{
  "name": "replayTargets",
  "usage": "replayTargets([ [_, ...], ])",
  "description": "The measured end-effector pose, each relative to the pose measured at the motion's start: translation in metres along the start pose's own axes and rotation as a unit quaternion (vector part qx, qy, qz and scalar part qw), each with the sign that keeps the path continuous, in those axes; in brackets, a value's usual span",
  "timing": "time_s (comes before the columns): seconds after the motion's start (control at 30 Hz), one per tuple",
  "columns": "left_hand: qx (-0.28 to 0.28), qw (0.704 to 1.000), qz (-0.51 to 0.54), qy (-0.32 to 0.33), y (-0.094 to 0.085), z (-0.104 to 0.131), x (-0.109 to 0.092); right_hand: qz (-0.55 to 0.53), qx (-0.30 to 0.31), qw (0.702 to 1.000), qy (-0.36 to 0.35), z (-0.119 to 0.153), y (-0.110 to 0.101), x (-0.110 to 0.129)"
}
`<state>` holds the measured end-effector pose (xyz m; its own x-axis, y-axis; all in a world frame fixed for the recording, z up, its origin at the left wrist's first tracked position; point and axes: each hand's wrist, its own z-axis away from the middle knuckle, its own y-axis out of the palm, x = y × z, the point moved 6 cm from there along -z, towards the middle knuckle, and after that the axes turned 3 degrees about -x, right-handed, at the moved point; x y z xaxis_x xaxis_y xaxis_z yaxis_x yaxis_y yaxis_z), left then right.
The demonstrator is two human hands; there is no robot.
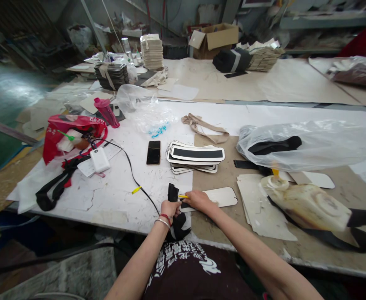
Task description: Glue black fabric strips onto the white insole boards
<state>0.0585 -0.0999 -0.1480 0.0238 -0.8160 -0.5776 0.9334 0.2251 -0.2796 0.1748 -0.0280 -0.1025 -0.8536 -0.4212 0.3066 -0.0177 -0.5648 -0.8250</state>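
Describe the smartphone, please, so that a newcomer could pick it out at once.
On the white-covered worktable, find the stack of rounded white panels with black strips. Just left of it lies the smartphone, a flat rectangle whose black face sets it apart from the white power bank farther left.

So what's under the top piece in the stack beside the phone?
Under the top piece, more pale-edged pieces stick out at the edges; their middles are mostly covered, their number unclear.
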Motion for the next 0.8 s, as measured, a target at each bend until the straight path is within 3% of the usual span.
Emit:
replayTargets([
  [0.23,-0.053,0.997,-0.042,0.026,0.002,-0.008,0.001,0.011,-0.004,1.000,0.009,0.001,-0.004,0.007],
  [0.33,-0.063,0.996,-0.044,0.040,0.000,-0.011,0.002,0.016,-0.002,1.000,0.017,0.014,-0.010,-0.004],
  [0.47,-0.072,0.995,-0.036,0.050,-0.002,-0.011,0.002,0.013,0.001,0.999,0.052,0.046,-0.027,-0.051],
  [0.63,-0.071,0.995,-0.035,0.055,-0.001,-0.010,0.001,-0.036,-0.013,0.984,0.175,0.078,-0.040,-0.123],
  [0.8,-0.066,0.994,-0.052,0.063,-0.002,-0.010,0.000,-0.063,-0.076,0.964,0.247,0.078,-0.031,-0.145],
])
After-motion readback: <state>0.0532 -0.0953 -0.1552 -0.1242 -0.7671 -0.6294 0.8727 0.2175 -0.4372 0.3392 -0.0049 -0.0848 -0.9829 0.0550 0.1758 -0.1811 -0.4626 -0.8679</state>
